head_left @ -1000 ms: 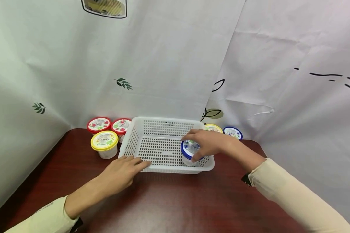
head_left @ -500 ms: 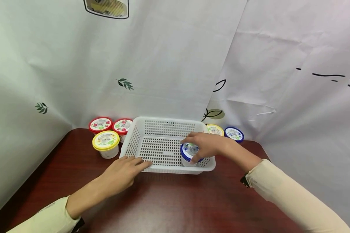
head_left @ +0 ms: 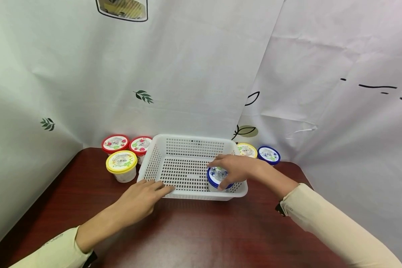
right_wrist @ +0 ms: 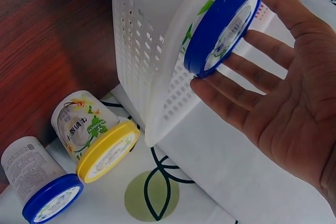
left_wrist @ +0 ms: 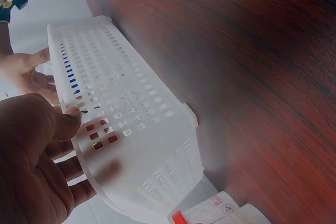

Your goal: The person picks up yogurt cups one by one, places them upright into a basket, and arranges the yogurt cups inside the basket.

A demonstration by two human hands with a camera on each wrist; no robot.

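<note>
A white tub with a blue lid stands inside the right end of the white perforated basket. Around its lid my right hand curls from above; in the right wrist view the thumb and fingertips meet the lid's edge, and the basket wall hides most of the tub's body. My left hand grips the basket's near rim toward its left end. In the left wrist view the thumb lies on the outer side of that rim while the other fingers reach over it.
Left of the basket stand two red-lidded tubs and a yellow-lidded tub. Beyond its right end are another yellow-lidded tub and another blue-lidded tub. A white printed sheet hangs behind the dark wooden table.
My right hand and the blue-lidded tub have sunk slightly lower into the basket. My left hand keeps its hold on the rim. The head view shifted a little, then steadied.
</note>
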